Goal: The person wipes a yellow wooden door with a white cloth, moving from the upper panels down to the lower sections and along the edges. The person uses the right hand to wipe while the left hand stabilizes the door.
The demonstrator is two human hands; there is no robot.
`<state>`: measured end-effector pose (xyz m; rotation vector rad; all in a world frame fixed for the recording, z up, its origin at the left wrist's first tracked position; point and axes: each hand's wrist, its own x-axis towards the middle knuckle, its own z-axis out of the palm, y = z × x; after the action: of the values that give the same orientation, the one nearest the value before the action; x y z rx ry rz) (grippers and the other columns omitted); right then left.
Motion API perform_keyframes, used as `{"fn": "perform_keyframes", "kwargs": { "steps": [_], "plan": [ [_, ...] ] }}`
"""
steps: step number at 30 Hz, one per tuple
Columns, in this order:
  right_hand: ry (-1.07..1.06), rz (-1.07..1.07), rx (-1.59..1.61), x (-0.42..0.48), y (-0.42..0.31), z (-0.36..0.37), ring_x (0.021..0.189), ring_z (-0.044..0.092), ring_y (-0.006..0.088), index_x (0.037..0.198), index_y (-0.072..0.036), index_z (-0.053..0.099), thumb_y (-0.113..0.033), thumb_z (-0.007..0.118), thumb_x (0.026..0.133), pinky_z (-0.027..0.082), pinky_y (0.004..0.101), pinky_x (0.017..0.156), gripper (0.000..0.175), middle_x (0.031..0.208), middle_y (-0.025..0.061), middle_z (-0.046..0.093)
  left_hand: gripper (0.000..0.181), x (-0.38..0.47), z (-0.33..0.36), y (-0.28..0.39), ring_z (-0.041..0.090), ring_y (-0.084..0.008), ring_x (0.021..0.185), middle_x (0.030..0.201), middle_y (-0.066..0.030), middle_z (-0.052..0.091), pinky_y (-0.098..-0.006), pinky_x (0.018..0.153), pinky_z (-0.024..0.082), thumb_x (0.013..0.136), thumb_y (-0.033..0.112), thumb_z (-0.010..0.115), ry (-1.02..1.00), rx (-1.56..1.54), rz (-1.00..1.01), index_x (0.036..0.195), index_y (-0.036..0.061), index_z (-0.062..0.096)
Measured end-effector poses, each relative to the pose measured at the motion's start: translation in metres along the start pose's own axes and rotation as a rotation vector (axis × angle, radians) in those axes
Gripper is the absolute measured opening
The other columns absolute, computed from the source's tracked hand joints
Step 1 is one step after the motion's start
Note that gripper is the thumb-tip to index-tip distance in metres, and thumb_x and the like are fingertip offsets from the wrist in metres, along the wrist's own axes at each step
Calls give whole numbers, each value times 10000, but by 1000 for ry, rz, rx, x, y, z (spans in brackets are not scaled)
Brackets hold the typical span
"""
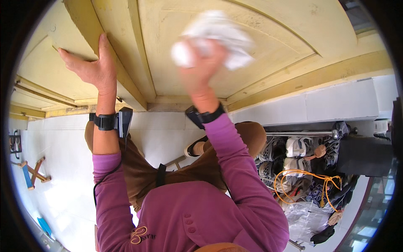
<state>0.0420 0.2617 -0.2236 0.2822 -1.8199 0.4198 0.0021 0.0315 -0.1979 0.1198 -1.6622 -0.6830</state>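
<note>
My right hand [204, 60] is shut on a crumpled white cloth [220, 34], both blurred. The cloth lies over the recessed panel of a yellow painted wooden door [176, 78], and part of it bulges out beside my fingers. At the left, my left hand [91, 69] grips the edge of a second yellow door leaf [85, 28], with the thumb on the edge and the fingers spread across its face. Dark scuff marks show on the paint near the cloth. Each wrist carries a black strapped device.
To the right, a metal shoe rack [299, 134] holds several shoes [299, 146], an orange cord [302, 171] and a clear plastic bag [305, 217]. A black box [365, 156] stands beside it. A small wooden folding stool [36, 173] is on the white floor [66, 163] at left.
</note>
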Motion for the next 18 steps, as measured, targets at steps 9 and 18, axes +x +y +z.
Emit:
{"fn": "perform_keyframes", "kwargs": {
  "steps": [9,18],
  "plan": [
    [-19,-251,-82,40,33,-31,1135,464,323,996,-154,754,-96,752,668,382,449,963,333,1186,78,535,1068,2,-3,5,396,-419,1324,1435,-294,385,-483,1110,334,760,354,859,-21,-56,-25,1482,-115,227],
    [230,310,-103,68,87,-83,1252,390,379,1098,-41,655,-26,738,728,347,480,1050,379,1352,202,348,1045,2,-4,10,360,-431,1361,1480,-301,359,-490,1137,300,780,353,839,-15,-57,-69,1490,-109,228]
  ]
}}
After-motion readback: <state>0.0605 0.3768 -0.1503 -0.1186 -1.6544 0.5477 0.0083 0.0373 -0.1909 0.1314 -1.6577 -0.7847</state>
